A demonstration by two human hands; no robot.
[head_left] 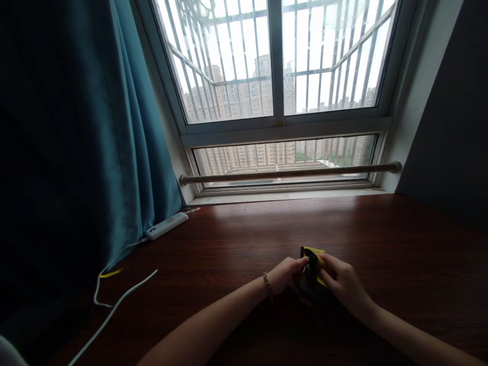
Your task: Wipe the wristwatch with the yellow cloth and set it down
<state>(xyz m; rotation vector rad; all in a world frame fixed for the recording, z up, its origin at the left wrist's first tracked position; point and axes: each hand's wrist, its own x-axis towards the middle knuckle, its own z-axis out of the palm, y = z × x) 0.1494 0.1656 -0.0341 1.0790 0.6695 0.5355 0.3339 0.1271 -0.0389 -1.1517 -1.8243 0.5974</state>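
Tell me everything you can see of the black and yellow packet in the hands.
The packet is small, black with a yellow face or edge at its top and right, and looks like glossy foil or plastic. It stands roughly upright over the dark wooden table. The left hand pinches its left side, the right hand its right. Print is unreadable.

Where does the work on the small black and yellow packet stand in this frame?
Done: nothing visibly finished. In hand: the left hand and right hand both grip a small black and yellow packet just above the dark wooden desk, fingers pinching near its top edge. Whether it is already opened is too dark to tell. Left: no contents are out on the desk.
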